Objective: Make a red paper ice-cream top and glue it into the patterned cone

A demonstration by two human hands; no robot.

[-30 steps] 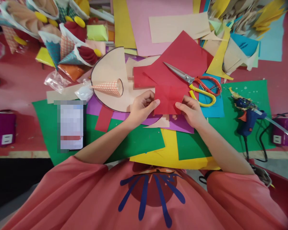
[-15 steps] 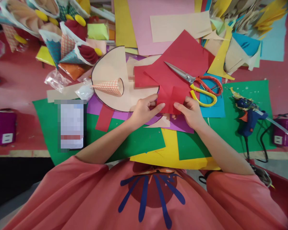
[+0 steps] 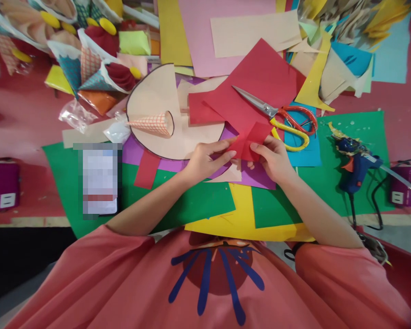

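Note:
Between my two hands is a small red piece of paper [image 3: 249, 145], creased and raised on its right side. My left hand [image 3: 208, 160] pinches its left edge between thumb and fingers. On the other side, my right hand [image 3: 272, 157] grips it with the thumb on top and fingers beneath. Just beyond lies a larger red sheet [image 3: 256, 68], with scissors [image 3: 269, 109] resting on it, their handles red and yellow. To the left, a small checked paper cone [image 3: 154, 124] lies on a cream paper piece [image 3: 188, 141] with a dark outlined edge.
A blue glue gun [image 3: 356, 169] with a cord rests at right on green paper [image 3: 370, 137]. A phone [image 3: 101, 183] lies at left. Several wrapped paper cones [image 3: 68, 59] are heaped at the back left, and paper scraps [image 3: 345, 64] at the back right.
The red paper's right part has been tilted up and turned between my fingers. My hands have stayed in nearly the same place, and the whole view has shifted slightly.

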